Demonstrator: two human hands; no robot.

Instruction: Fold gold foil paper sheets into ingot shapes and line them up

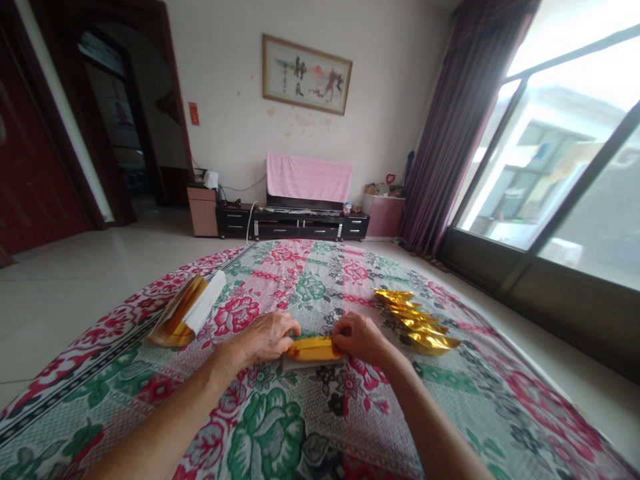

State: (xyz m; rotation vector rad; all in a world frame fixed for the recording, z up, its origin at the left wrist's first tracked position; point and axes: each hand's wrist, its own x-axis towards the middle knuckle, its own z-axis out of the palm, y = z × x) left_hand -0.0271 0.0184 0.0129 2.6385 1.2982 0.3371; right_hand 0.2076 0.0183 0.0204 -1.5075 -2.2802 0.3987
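A sheet of gold foil paper (314,348), partly rolled or folded into a long strip, lies across the middle of the cloth, with a pale edge along its near side. My left hand (267,337) pinches its left end. At the right end, the closed fingers of my right hand (361,337) grip the same paper. Off to the right sits a row of several shiny folded gold paper ingots (417,323). On the left lies a stack of gold and white paper sheets (187,310), bent upward at its sides.
A floral tablecloth (270,433) in red, green and grey covers the rounded table. Beyond it stands a low black TV cabinet (310,225) with a pink towel (309,177) above it. A window (565,173) and purple curtain (450,133) are at the right.
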